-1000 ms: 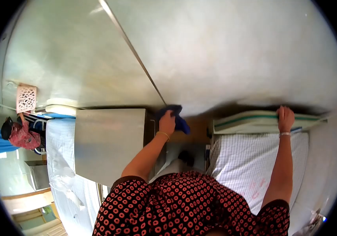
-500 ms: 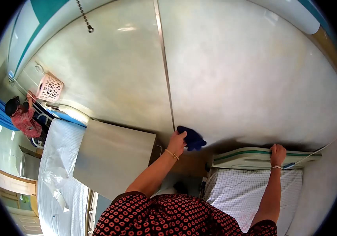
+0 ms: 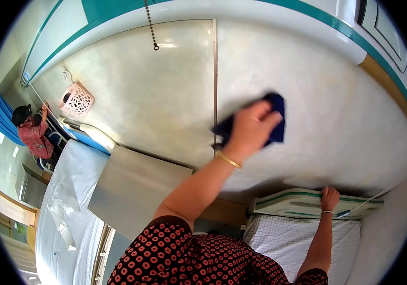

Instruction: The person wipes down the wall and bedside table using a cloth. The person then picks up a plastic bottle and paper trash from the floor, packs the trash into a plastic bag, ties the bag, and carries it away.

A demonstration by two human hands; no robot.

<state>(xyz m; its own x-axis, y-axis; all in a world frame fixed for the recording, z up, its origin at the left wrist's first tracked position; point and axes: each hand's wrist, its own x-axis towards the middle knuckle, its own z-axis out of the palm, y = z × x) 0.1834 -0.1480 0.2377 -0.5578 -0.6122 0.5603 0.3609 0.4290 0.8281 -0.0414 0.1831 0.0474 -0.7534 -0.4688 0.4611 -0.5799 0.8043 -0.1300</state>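
A dark blue cloth point(image 3: 275, 100) is bunched under my left hand point(image 3: 251, 130), pressed against the pale wall point(image 3: 317, 76) just right of its vertical joint strip. Thumb and fingers close over the cloth, somewhat blurred by motion. My right hand point(image 3: 329, 197) grips the top edge of the cream and green headboard point(image 3: 284, 205), its fingers curled over the far side and partly hidden. Below the headboard lies a bed with a white checked sheet point(image 3: 284, 237).
A flat metallic-looking top point(image 3: 134, 190) stands left of my arm, beside another bed point(image 3: 72, 166) with clear plastic on it. A pink basket point(image 3: 77, 100) hangs on the wall, and a bead chain point(image 3: 151, 26) dangles above. Another person point(image 3: 34, 135) is at far left.
My left hand has moved up and right across the wall with the cloth, from low by the joint strip. My right hand stays on the headboard. The view has tilted upward.
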